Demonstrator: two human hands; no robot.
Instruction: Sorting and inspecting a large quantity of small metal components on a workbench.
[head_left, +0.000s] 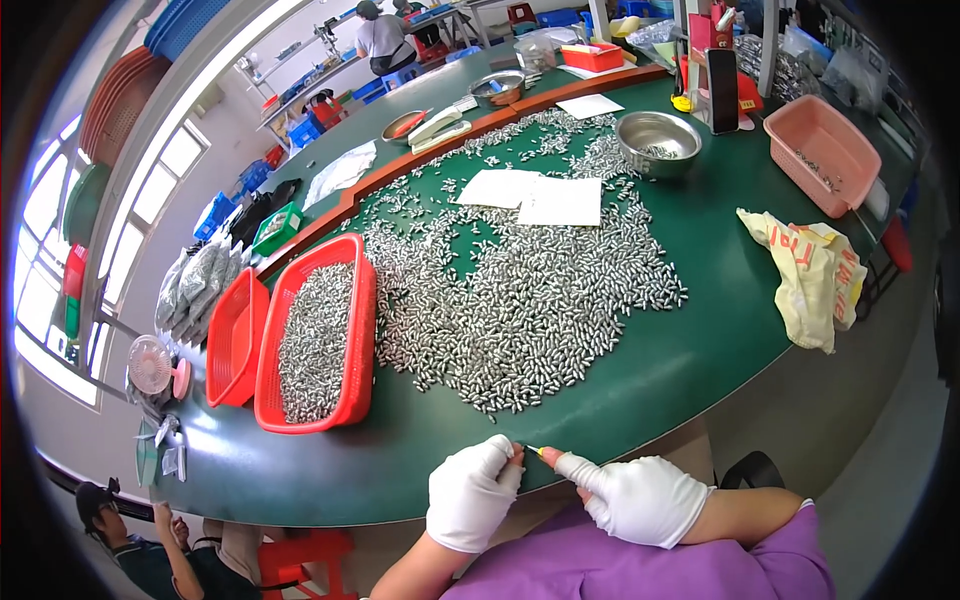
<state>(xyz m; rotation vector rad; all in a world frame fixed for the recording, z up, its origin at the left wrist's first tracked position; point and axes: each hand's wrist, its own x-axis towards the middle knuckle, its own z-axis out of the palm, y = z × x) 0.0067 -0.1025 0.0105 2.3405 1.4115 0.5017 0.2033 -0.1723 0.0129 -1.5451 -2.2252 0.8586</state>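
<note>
My left hand (468, 497), in a white glove with bare fingertips, is closed in a pinch at the table's near edge. Whatever it pinches is too small or hidden to make out. Facing it, my gloved right hand (645, 500) is closed on a thin, pointed tool (537, 451) with a yellow part, its tip directed at the left fingertips. Beyond both hands spreads a large heap of small silvery, capsule-shaped metal pieces (540, 320) on the green table (430, 460). To the left, a red plastic basket (364, 350) is filled with the same kind of pieces.
Another red basket (222, 370) stands farther left, by a pink fan (150, 365). White papers (560, 203) lie on the heap. A steel bowl (680, 170), a phone (721, 90), a pink basket (850, 150) and a yellow bag (800, 290) are at right. One person (150, 550) sits lower left.
</note>
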